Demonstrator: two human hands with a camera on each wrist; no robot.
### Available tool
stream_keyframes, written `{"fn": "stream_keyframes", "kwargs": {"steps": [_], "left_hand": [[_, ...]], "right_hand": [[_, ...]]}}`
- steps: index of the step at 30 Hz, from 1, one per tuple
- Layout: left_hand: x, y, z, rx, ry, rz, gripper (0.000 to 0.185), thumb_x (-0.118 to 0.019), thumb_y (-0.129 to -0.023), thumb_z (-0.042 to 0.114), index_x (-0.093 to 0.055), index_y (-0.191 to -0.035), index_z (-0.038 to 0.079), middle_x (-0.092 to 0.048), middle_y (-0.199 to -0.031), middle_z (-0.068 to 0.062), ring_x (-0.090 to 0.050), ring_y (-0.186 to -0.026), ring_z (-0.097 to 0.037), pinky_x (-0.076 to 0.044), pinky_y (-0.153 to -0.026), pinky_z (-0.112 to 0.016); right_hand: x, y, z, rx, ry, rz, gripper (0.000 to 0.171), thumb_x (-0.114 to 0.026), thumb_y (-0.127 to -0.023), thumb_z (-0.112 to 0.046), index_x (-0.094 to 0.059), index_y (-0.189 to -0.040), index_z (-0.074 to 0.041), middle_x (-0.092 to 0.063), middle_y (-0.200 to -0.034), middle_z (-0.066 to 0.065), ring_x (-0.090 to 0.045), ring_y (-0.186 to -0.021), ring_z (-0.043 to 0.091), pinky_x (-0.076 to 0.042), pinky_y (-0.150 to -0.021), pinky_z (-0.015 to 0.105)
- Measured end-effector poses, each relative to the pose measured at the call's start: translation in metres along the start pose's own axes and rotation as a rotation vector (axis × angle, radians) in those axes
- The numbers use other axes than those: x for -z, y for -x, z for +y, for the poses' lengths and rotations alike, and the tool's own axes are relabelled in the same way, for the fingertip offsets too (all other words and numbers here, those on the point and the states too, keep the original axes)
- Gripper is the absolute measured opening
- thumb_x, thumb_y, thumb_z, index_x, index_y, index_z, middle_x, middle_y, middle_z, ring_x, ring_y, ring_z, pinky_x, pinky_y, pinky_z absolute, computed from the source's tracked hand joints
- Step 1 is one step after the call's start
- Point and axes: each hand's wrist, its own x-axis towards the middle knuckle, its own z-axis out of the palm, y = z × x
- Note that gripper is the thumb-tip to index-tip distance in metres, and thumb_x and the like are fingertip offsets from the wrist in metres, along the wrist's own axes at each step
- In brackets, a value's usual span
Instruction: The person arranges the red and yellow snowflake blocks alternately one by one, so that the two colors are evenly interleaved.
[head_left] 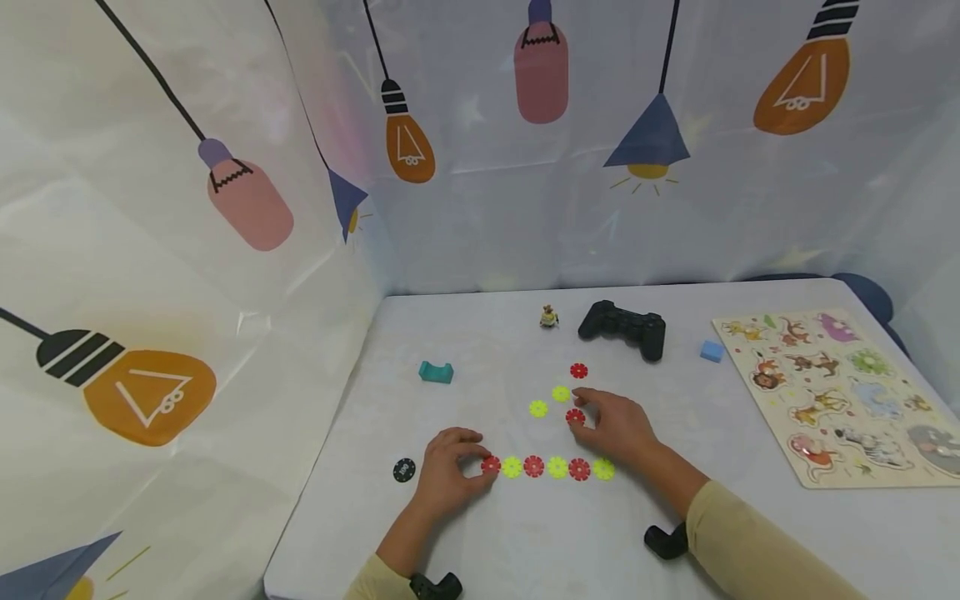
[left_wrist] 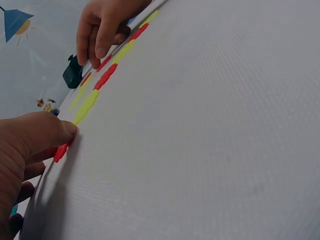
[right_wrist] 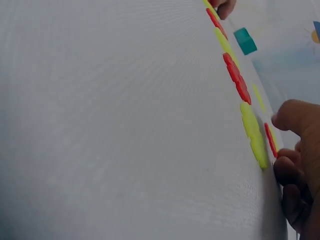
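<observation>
In the head view, red and yellow scalloped discs alternate in a row on the white table. My left hand pinches the red disc at the row's left end between thumb and fingers. A yellow disc lies just right of it. Farther back, my right hand hovers with thumb and forefinger spread around another red disc. The right wrist view shows that red disc flat on the table, the thumb apart from it. Two loose yellow discs and a red disc lie nearby.
A black round chip lies left of my left hand. Behind are a teal block, a small figurine and a black game controller. To the right lie a blue block and an animal puzzle board.
</observation>
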Motion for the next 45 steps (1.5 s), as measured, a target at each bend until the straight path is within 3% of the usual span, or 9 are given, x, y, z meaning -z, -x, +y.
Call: {"fn": "stream_keyframes", "kwargs": {"steps": [5,16,23,31,36,45], "left_hand": [[-0.001,0.000,-0.002,0.000,0.002,-0.001,0.021,-0.085,-0.075,0.035,-0.076,-0.093,0.032,-0.062,-0.115,0.014,-0.050,-0.117,-0.012,-0.035,-0.103,-0.052],[0.000,0.000,0.000,0.006,0.013,-0.009,0.021,-0.085,-0.075,0.035,-0.076,-0.094,0.031,-0.062,-0.116,0.013,-0.050,-0.118,-0.012,-0.035,-0.103,-0.052],[0.002,-0.002,0.003,0.019,0.010,-0.016,0.021,-0.084,-0.076,0.035,-0.076,-0.094,0.030,-0.062,-0.116,0.011,-0.049,-0.119,-0.012,-0.034,-0.104,-0.051],[0.001,-0.001,0.003,0.034,0.014,-0.013,0.021,-0.085,-0.075,0.034,-0.076,-0.093,0.029,-0.063,-0.115,0.012,-0.049,-0.118,-0.011,-0.034,-0.105,-0.050],[0.000,-0.001,0.004,0.022,0.019,-0.013,0.021,-0.085,-0.075,0.033,-0.076,-0.093,0.029,-0.063,-0.116,0.011,-0.050,-0.118,-0.013,-0.035,-0.103,-0.052],[0.003,-0.002,0.006,0.027,0.017,-0.021,0.021,-0.085,-0.075,0.034,-0.076,-0.094,0.029,-0.063,-0.116,0.011,-0.050,-0.118,-0.012,-0.035,-0.104,-0.051]], "right_hand": [[0.004,0.006,-0.001,0.045,-0.005,-0.029,0.055,-0.080,-0.080,-0.039,-0.065,-0.129,-0.018,-0.061,-0.086,-0.012,-0.048,-0.065,0.009,-0.040,-0.058,0.029],[0.003,0.006,0.003,0.123,0.029,-0.005,0.054,-0.077,-0.082,-0.030,-0.062,-0.130,-0.012,-0.065,-0.096,-0.010,-0.045,-0.064,0.006,-0.040,-0.057,0.026],[0.012,0.012,0.009,0.093,0.031,-0.028,0.059,-0.080,-0.078,-0.030,-0.060,-0.132,-0.015,-0.067,-0.102,-0.010,-0.047,-0.064,0.007,-0.043,-0.061,0.027],[0.014,0.022,0.014,0.133,-0.021,-0.096,0.060,-0.081,-0.079,-0.036,-0.061,-0.133,-0.022,-0.067,-0.110,-0.014,-0.046,-0.063,0.004,-0.042,-0.059,0.026],[0.012,0.018,0.013,0.160,-0.017,-0.113,0.054,-0.078,-0.084,-0.035,-0.061,-0.134,-0.021,-0.067,-0.106,-0.016,-0.046,-0.063,0.002,-0.042,-0.059,0.025],[0.013,0.016,0.015,0.160,0.035,-0.063,0.064,-0.082,-0.077,-0.033,-0.058,-0.133,-0.015,-0.064,-0.099,-0.014,-0.046,-0.063,0.004,-0.043,-0.060,0.024]]}}
